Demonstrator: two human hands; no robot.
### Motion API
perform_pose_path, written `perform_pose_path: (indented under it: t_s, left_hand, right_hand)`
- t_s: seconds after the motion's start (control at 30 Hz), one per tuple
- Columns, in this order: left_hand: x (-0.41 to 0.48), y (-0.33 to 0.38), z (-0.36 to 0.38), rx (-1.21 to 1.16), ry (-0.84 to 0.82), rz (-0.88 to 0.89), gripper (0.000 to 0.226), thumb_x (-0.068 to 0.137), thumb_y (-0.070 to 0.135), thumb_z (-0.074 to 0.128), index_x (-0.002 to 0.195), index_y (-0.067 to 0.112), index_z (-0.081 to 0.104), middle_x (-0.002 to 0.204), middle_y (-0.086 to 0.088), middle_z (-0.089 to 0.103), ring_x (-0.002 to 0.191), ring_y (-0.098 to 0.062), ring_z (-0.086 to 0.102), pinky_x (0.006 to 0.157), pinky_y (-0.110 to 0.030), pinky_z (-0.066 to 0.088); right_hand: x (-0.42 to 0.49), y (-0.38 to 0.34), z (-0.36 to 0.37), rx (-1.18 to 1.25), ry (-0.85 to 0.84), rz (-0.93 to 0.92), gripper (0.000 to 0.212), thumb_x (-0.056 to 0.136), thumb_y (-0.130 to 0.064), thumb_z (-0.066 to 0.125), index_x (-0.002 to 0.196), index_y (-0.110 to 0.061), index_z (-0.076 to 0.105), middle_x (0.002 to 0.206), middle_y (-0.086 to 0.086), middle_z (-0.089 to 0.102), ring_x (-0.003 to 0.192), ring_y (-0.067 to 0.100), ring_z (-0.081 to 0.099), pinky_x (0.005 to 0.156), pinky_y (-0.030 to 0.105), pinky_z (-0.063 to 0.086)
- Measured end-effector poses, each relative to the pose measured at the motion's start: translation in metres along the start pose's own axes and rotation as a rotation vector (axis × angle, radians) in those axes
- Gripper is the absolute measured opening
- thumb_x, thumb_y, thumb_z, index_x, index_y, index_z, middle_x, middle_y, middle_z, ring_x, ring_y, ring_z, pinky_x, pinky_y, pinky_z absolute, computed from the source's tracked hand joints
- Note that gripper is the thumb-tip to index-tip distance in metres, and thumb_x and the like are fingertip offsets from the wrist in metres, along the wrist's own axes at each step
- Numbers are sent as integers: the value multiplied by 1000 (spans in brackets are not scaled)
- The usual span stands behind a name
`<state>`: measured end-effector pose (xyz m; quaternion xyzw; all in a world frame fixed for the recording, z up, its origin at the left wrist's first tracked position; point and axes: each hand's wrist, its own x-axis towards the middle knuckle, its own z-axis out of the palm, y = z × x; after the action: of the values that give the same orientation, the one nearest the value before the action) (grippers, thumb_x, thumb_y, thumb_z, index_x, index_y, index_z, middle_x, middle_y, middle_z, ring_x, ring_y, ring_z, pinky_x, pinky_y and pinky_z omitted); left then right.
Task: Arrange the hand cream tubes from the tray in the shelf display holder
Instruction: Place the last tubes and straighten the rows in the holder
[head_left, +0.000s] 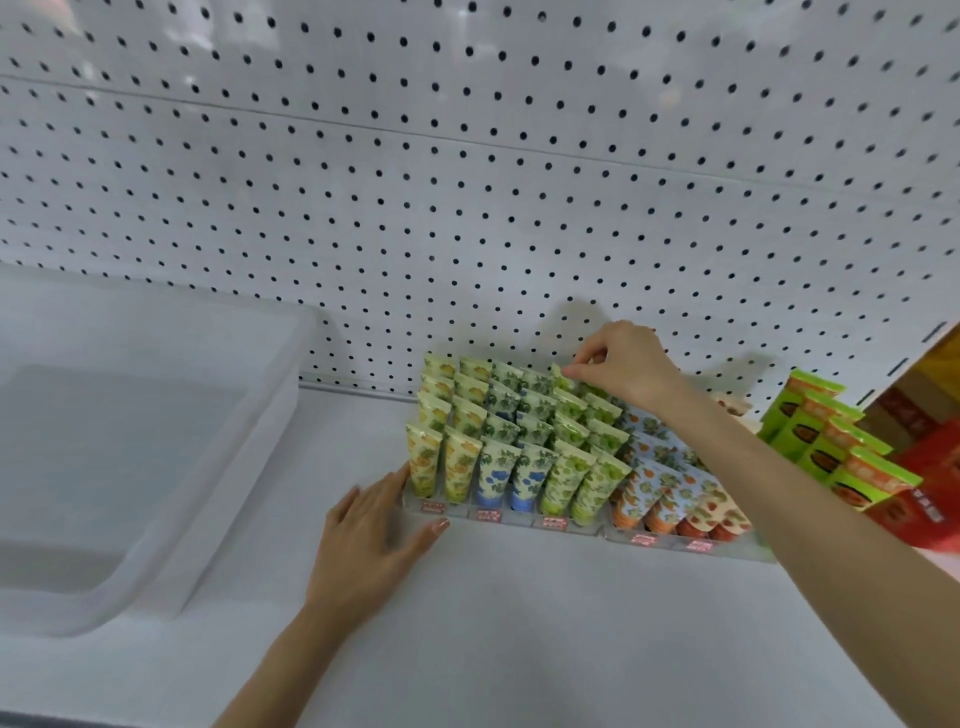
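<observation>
A clear display holder (519, 517) stands on the white shelf and holds rows of hand cream tubes, cap down: yellow at the left, blue-capped in the middle, green (569, 480) to the right. A second holder beside it carries orange-capped tubes (670, 499). My right hand (623, 366) reaches over the back row and pinches the top of a green tube (561, 376) there. My left hand (374, 525) lies with straight fingers against the holder's front left corner. The white tray (156, 467) sits at the left and looks empty.
A white pegboard wall (467, 182) rises behind the shelf. Green and orange boxes (831, 441) stand at the right, with red packages beyond them. Bare white shelf surface (545, 623) stretches in front of the holders.
</observation>
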<state>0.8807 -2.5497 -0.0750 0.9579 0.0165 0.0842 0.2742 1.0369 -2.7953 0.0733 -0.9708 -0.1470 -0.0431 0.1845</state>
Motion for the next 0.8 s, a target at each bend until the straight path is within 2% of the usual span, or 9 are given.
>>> perform_pose_path:
  t_s: [0.1, 0.43, 0.8]
  left_hand:
    - [0, -3, 2, -12, -7, 6, 106, 67, 92, 2, 149, 30, 27, 148, 9, 43, 137, -6, 33, 110, -18, 3]
    - [2, -6, 4, -23, -6, 2, 101, 69, 92, 7, 148, 33, 29, 148, 13, 42, 137, -3, 31, 111, -17, 3]
    - [1, -5, 4, -27, -13, -7, 103, 68, 92, 6, 149, 33, 27, 149, 12, 41, 139, -6, 30, 110, -18, 3]
  right_hand:
    - [0, 0, 1, -31, -16, 10, 17, 81, -30, 72, 70, -17, 72, 63, -13, 57, 75, 14, 59, 88, 41, 49]
    - [2, 2, 3, -46, -1, -17, 14, 83, -22, 70, 77, -10, 73, 66, -10, 55, 76, 16, 59, 86, 41, 50]
    - [4, 4, 5, -61, 20, -28, 16, 83, -24, 71, 80, -9, 74, 72, -6, 60, 78, 15, 59, 87, 41, 50]
